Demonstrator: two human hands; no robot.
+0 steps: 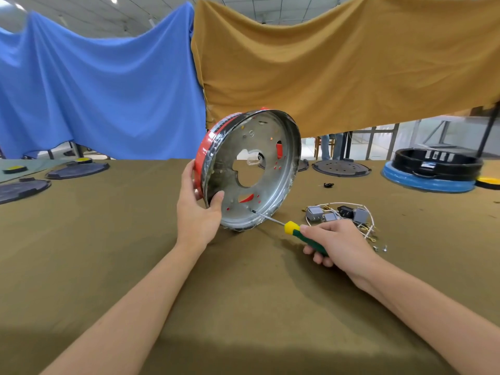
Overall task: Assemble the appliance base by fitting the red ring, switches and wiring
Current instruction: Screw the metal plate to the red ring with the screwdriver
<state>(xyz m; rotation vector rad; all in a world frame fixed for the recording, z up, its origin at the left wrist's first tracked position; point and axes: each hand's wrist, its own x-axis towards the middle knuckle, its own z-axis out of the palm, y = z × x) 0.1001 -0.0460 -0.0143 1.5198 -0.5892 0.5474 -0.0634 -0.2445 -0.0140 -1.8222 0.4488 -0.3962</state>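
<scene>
A round silver metal base [273,147] stands on edge on the table, tilted, its open side facing me. The red ring [209,139] wraps its outer wall. My left hand [196,212] grips the lower left rim, thumb inside the pan. My right hand [335,243] holds a screwdriver [293,228] with a green and yellow handle; its tip touches the pan's inner face near the bottom. Grey switches and white wiring [339,215] lie in a bundle on the cloth to the right of the base.
Olive cloth covers the table [108,253]. Small screws [380,249] lie near my right hand, a black clip [328,185] behind the wiring. Dark round covers [341,168] sit along the far edge; a black and blue unit [433,171] stands far right. Blue and mustard drapes hang behind.
</scene>
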